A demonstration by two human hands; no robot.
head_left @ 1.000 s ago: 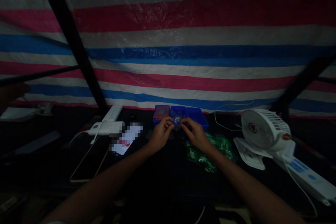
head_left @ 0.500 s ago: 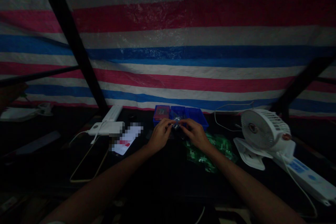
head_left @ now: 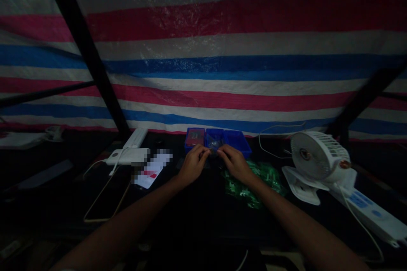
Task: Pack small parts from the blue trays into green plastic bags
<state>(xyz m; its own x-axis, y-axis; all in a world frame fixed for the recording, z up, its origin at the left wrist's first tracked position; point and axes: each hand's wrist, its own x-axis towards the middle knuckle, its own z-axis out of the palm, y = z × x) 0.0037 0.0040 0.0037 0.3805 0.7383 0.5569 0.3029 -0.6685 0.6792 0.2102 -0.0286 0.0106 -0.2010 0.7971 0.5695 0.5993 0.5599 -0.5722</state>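
My left hand [head_left: 193,163] is closed in a pinch, thumb against fingertips, just in front of the blue bins. Facing it, my right hand [head_left: 234,161] has its fingers bent together too. A small gap separates the fingertips. Whatever they pinch is too small and dark to make out. Behind them, the middle blue bin [head_left: 218,132] holds crumpled clear plastic [head_left: 214,142]. The left blue bin [head_left: 194,130] has reddish flat contents, and another blue bin [head_left: 238,142] stands on the right. A pile of shiny green packets [head_left: 251,192] lies under and beside my right forearm.
A white fan [head_left: 318,156] and a power strip [head_left: 375,214] stand right. On the left lie a lit phone [head_left: 154,171], a dark phone [head_left: 108,199], a white power bank [head_left: 124,156] and cables. Striped sheeting [head_left: 203,63] and black poles [head_left: 84,46] rise behind.
The shiny clear bit between my fingertips no longer shows as brightly, and the fingertips are slightly farther apart. Another person's hand at the far left edge has left the view.
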